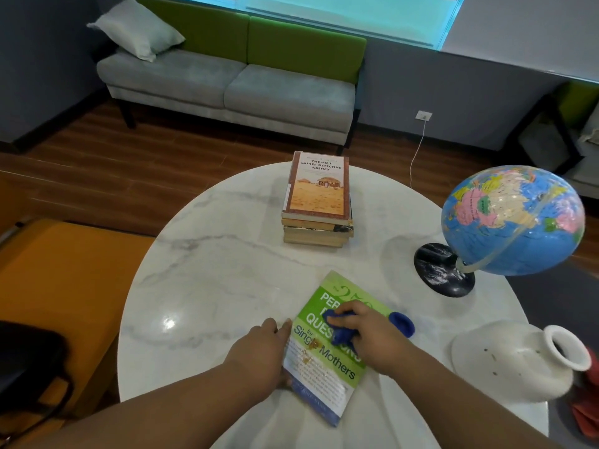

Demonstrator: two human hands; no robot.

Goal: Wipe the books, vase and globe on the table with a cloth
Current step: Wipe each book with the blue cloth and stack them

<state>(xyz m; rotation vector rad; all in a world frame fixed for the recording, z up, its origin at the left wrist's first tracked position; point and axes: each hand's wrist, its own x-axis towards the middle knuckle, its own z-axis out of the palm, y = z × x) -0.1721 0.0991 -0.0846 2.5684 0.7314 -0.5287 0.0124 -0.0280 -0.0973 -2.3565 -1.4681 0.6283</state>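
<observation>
On the marble table (227,270) the green book (327,367) lies angled away and rightward. The right hand (372,341) grips the cloth (343,332) mid-cover, while the left hand (262,348), seemingly flat, steadies its left edge.

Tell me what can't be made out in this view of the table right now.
All in the head view:
- Title of the green book: middle words covered by the right hand and blue cloth.
- Lower titles in the book stack: hidden under the top book.
- Grip of the left hand on the green book's edge: hidden by the hand itself.
- The red thing: cut off by the right edge, unidentifiable.
</observation>
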